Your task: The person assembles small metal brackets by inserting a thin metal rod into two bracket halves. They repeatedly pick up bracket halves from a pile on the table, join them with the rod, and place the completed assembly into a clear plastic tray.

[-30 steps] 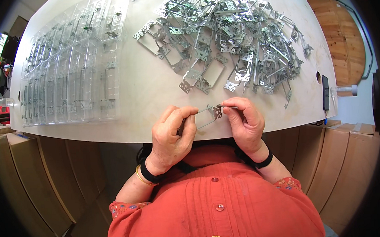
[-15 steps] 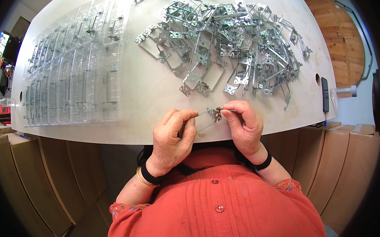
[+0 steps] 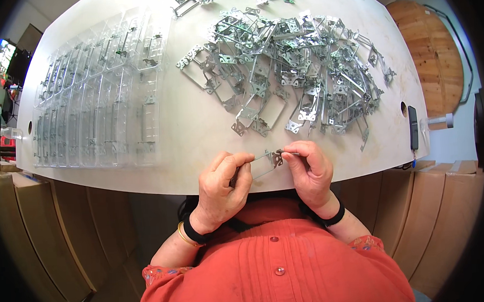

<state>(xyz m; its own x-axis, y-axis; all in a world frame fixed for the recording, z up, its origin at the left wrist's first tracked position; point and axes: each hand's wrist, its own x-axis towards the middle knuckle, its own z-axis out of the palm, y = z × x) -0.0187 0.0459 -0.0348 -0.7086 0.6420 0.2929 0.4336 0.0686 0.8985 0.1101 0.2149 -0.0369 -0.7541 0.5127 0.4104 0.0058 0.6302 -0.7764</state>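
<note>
Between my two hands, just over the near edge of the table, is a thin metal bracket frame [image 3: 276, 159] with long rods and a perforated end plate. My left hand [image 3: 222, 184] is closed on its left end, thumb and fingers pinching it and hiding that end. At the plate end, my right hand [image 3: 312, 172] pinches the frame between thumb and forefinger. Beyond my hands lies a tangled heap of similar metal bracket frames [image 3: 298, 67]. A clear plastic tray [image 3: 99, 162] with long compartments, several holding such frames, lies at the left.
More metal frames [image 3: 197, 0] lie at the far edge of the white table [image 3: 182, 148]. A black oblong device [image 3: 413, 128] is at the right edge, beside a clear tube [image 3: 438, 122]. Cardboard boxes [image 3: 418, 219] stand below on both sides. A round wooden board [image 3: 438, 61] leans at the right.
The view has shifted slightly, so the table and heap sit a little lower in the picture. Both hands keep their hold on the bracket frame, with hardly any change in grip.
</note>
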